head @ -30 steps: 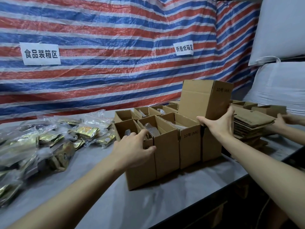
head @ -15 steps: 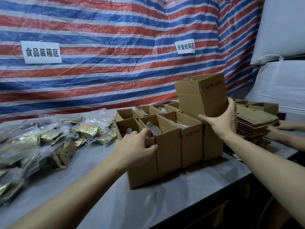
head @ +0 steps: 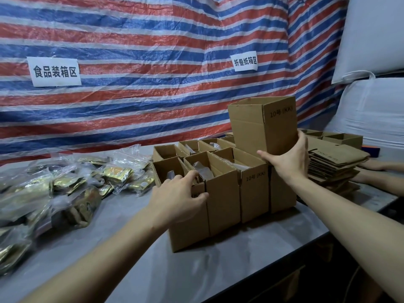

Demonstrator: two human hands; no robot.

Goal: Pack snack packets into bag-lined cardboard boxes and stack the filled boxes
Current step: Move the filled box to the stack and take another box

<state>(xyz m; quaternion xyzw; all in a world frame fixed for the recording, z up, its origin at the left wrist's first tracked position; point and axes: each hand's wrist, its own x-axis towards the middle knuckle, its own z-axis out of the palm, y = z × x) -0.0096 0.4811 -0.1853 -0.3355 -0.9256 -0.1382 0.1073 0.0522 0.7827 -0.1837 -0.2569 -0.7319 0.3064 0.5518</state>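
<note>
While the right hand [head: 288, 159] grips a raised cardboard box [head: 262, 125] above the open boxes [head: 223, 204] clustered on the grey table [head: 240, 254], the left hand [head: 179, 199] clasps the rim of the nearest box [head: 190, 226]; snack packets [head: 65, 189] lie heaped on the table's left.

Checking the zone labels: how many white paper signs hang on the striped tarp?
2. The left sign hangs above the snack packets; the right sign hangs above the raised box. Others may lie outside the view.
</note>
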